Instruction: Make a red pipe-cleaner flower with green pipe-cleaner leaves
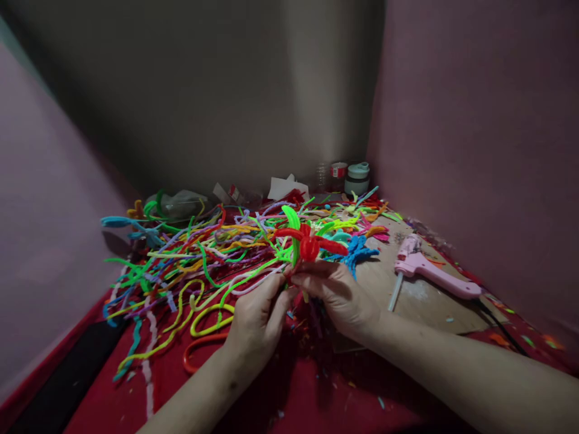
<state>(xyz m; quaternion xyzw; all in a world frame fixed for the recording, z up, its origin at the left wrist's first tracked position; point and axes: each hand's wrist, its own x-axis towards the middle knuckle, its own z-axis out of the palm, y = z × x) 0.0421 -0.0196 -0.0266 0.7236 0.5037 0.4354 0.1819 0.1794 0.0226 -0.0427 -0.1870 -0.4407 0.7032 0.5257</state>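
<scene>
My left hand (pixel 257 322) and my right hand (pixel 341 298) meet at the middle of the view, fingers pinched together round the stem of a small pipe-cleaner flower (pixel 310 244). The flower has red looped petals and green loops rising behind them. It stands just above my fingertips. Behind it spreads a big heap of loose pipe cleaners (pixel 203 253) in green, yellow, blue, orange and purple. A yellow loop (pixel 210 319) and an orange loop (pixel 199 352) lie on the red cloth (pixel 294 392) just left of my left hand.
A pink glue gun (pixel 429 271) lies on a wooden board (pixel 420 301) to the right, its cord trailing off right. A blue pipe-cleaner shape (pixel 357 253) sits beside the flower. Small jars (pixel 357 178) and paper scraps stand at the back corner. Walls close in on three sides.
</scene>
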